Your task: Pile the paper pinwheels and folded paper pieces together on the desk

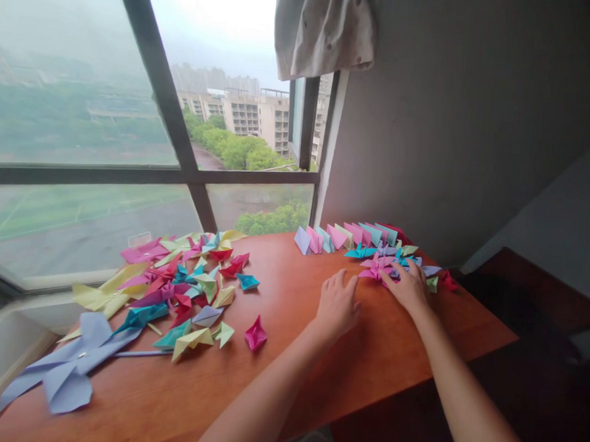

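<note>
My left hand (338, 304) hovers just above the middle of the wooden table, fingers loosely curved and apart, holding nothing. Over a cluster of folded paper cranes at the right, my right hand (411, 288) has its thumb and fingers spread. Its thumb is at the edge of a pink paper crane (376, 266); whether it presses on the crane I cannot tell. A blue paper crane (360, 251) lies behind the pink one. Part of the cluster is hidden by my right hand. Behind it stands a row of folded pink, blue and lilac papers (337, 237).
Colourful folded paper boats and cranes heap up at the left, among them a yellow boat (192, 342). A lilac pinwheel (77, 361) lies at the table's left end. One magenta paper piece (256, 334) sits apart. A window (258, 177) and a grey wall (428, 135) border the table (287, 366).
</note>
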Demonstrator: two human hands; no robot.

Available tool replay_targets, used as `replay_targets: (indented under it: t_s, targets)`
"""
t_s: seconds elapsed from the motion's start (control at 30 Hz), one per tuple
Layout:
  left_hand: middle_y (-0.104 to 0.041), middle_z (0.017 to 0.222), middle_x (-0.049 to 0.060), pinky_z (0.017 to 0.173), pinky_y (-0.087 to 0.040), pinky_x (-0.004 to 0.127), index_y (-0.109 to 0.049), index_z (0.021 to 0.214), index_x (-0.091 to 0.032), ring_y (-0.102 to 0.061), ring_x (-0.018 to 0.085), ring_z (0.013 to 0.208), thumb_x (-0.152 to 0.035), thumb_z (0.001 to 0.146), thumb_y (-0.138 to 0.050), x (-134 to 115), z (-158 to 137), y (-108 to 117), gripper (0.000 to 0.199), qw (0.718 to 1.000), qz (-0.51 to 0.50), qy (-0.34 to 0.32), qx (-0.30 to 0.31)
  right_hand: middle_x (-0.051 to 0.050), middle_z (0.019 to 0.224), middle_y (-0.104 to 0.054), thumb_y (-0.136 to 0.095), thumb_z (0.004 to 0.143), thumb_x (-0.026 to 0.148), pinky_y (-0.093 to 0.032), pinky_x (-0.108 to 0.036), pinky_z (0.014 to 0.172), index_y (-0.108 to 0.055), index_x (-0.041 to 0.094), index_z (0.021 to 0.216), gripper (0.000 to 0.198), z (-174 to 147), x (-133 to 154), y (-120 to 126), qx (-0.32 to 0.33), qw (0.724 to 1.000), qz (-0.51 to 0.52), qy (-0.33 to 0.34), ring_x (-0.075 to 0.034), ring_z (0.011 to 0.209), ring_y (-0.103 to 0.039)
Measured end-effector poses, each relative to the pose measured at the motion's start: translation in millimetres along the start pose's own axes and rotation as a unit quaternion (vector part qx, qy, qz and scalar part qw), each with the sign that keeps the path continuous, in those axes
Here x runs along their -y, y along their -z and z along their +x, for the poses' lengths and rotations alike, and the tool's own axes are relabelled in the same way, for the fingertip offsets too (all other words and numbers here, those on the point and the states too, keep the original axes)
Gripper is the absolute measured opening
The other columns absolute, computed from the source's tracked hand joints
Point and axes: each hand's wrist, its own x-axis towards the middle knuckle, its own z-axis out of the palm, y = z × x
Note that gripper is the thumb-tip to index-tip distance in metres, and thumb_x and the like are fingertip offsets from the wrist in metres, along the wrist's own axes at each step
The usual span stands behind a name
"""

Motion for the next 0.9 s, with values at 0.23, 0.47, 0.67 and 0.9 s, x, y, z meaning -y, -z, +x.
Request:
replay_targets:
  t_s: [0.23, 0.47, 0.67, 0.9]
  targets:
    - [-0.048, 0.136, 0.016, 0.100, -0.043, 0.048, -0.043, 0.135, -0.021, -0.051, 0.033, 0.120, -0.027, 0.083, -0.063, -17, 61, -39, 0.056, 1.000, -0.025, 0.018, 0.004, -0.013, 0.097, -0.069, -0.048, 0.086, 0.036, -0.046, -0.039, 0.091, -0.073, 0.018, 0.090, 0.032, 10, 13, -14, 0.010, 0.997, 0.074, 0.027, -0.025, 0.094, -0.060]
    - [-0.061, 0.118, 0.009, 0.091, -0.050, 0.038, -0.053, 0.121, -0.025, -0.061, 0.024, 0.100, -0.016, 0.085, -0.056, -6, 51, -34, 0.037, 0.999, -0.046, 0.011, 0.004, -0.014, 0.092, -0.073, -0.040, 0.091, 0.033, -0.048, -0.035, 0.080, -0.072, 0.017, 0.085, 0.036, -4, 34, -22, 0.026, 0.990, 0.126, 0.055, -0.025, 0.084, -0.065]
    - [-0.065, 0.111, 0.008, 0.084, -0.053, 0.032, -0.056, 0.117, -0.023, -0.065, 0.021, 0.095, -0.011, 0.087, -0.051, 9, 11, -3, 0.033, 0.996, -0.068, 0.030, -0.056, -0.010, 0.092, -0.074, -0.039, 0.095, 0.036, -0.049, -0.031, 0.075, -0.070, 0.019, 0.088, 0.036, -26, 77, -14, 0.045, 0.978, 0.188, 0.081, -0.022, 0.082, -0.067]
    - [-0.062, 0.119, 0.005, 0.094, -0.050, 0.030, -0.058, 0.112, -0.024, -0.061, 0.019, 0.109, -0.007, 0.085, -0.051, 43, -47, 85, 0.033, 0.983, -0.070, 0.049, -0.160, -0.007, 0.092, -0.073, -0.043, 0.097, 0.038, -0.051, -0.030, 0.076, -0.069, 0.020, 0.093, 0.032, -33, 194, 6, 0.080, 0.923, 0.363, 0.096, -0.020, 0.084, -0.067]
